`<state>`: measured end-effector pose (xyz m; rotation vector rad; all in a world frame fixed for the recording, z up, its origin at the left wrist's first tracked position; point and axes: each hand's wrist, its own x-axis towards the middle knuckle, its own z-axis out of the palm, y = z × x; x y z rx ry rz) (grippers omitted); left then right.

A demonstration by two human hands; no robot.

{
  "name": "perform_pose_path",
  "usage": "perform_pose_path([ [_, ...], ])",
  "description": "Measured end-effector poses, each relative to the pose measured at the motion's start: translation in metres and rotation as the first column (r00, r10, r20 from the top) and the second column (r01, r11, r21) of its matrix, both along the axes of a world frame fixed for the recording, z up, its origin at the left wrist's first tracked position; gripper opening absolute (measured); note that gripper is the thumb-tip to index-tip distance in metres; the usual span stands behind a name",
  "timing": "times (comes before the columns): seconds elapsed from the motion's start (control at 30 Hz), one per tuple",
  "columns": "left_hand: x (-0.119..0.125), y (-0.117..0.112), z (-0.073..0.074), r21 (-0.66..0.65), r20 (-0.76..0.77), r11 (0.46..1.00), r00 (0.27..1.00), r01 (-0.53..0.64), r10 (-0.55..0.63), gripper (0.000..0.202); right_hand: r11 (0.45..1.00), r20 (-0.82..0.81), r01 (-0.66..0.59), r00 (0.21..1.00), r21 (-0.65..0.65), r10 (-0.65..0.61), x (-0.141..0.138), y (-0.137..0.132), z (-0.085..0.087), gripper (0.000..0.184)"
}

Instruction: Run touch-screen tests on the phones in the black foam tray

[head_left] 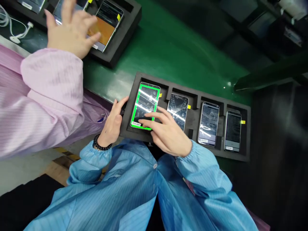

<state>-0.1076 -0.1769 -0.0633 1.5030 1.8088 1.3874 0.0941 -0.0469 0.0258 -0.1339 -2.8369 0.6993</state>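
Observation:
A black foam tray (pixel 166 84) lies tilted across the front of the green table, with several smartphones in its slots. My left hand (pixel 113 123) rests against the tray's left end, fingers stretched along its side. Over the leftmost smartphone (pixel 146 99), whose screen shows a bright green border, my right hand (pixel 169 133) reaches with its fingers extended; the fingertips are at the lower part of the screen. The second smartphone (pixel 178 104) is partly covered by that hand. Further right lie a third smartphone (pixel 209 122) and a fourth smartphone (pixel 233 128), both with text-filled screens.
At upper left, a co-worker's hand (pixel 72 35) in a pink sleeve hovers over another foam tray (pixel 130 32) holding phones. A white cable (pixel 18 35) lies beside it. The green table (pixel 178 48) stretches behind my tray. Dark shelving stands at upper right.

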Motion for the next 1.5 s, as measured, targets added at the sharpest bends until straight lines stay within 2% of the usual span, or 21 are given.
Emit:
perform_pose_path([
  [0.1, 0.001, 0.0, 0.0, 0.006, 0.022, 1.0, 1.0, -0.002, 0.002, 0.061, 1.0, 0.032, 0.024, 0.999, 0.007, -0.025, 0.016, 0.011, 0.012, 0.041],
  [0.17, 0.002, 0.001, 0.0, 0.009, 0.03, 1.0, 1.0, -0.007, 0.007, 0.06, 1.0, 0.063, 0.006, 0.998, 0.014, -0.007, 0.02, 0.013, 0.013, 0.042],
  [0.23, 0.003, 0.001, 0.0, 0.004, 0.03, 1.0, 0.999, -0.012, 0.012, 0.06, 0.999, 0.065, -0.022, 0.998, 0.023, 0.02, 0.017, 0.009, 0.008, 0.042],
  [0.4, 0.002, 0.0, 0.0, -0.001, 0.016, 1.0, 1.0, -0.008, 0.008, 0.062, 0.982, 0.036, -0.183, 0.983, 0.034, 0.182, -0.011, -0.007, -0.016, 0.042],
  [0.5, 0.001, 0.001, 0.0, -0.003, 0.006, 1.0, 1.0, -0.005, 0.005, 0.063, 0.978, 0.061, -0.208, 0.976, 0.019, 0.207, -0.019, -0.009, -0.021, 0.043],
  [0.7, 0.002, 0.0, 0.001, 0.002, 0.016, 1.0, 1.0, -0.002, 0.002, 0.061, 0.995, 0.032, -0.099, 0.995, 0.015, 0.099, -0.013, 0.004, -0.004, 0.044],
  [0.87, 0.002, 0.001, 0.004, -0.018, 0.017, 1.0, 1.0, -0.005, 0.005, 0.061, 0.996, 0.025, -0.08, 0.997, 0.027, 0.079, -0.002, 0.014, 0.007, 0.04],
  [1.1, 0.003, 0.002, 0.004, -0.029, 0.025, 0.999, 1.0, -0.012, 0.013, 0.063, 0.997, 0.074, -0.073, 0.995, 0.033, 0.07, 0.026, 0.016, 0.011, 0.04],
  [1.23, 0.0, 0.003, 0.0, -0.035, 0.019, 0.999, 1.0, -0.009, 0.01, 0.064, 0.996, 0.091, 0.025, 0.995, 0.082, -0.033, 0.027, 0.024, 0.015, 0.041],
  [1.3, -0.005, 0.012, 0.004, -0.041, 0.009, 0.999, 1.0, -0.004, 0.005, 0.065, 0.987, 0.075, 0.112, 0.99, 0.116, -0.121, 0.021, 0.036, 0.015, 0.04],
  [1.37, -0.013, 0.032, 0.014, -0.029, -0.01, 1.0, 1.0, -0.005, 0.004, 0.067, 0.969, 0.051, 0.207, 0.975, 0.134, -0.215, 0.011, 0.05, 0.012, 0.041],
  [1.43, -0.023, 0.065, 0.028, 0.02, -0.071, 1.0, 0.997, -0.01, 0.011, 0.073, 0.954, 0.048, 0.268, 0.96, 0.136, -0.276, -0.001, 0.064, 0.006, 0.042],
  [1.5, -0.034, 0.109, 0.041, 0.091, -0.178, 0.996, 0.983, -0.02, 0.036, 0.081, 0.949, 0.062, 0.283, 0.954, 0.138, -0.294, -0.011, 0.075, -0.002, 0.041],
])
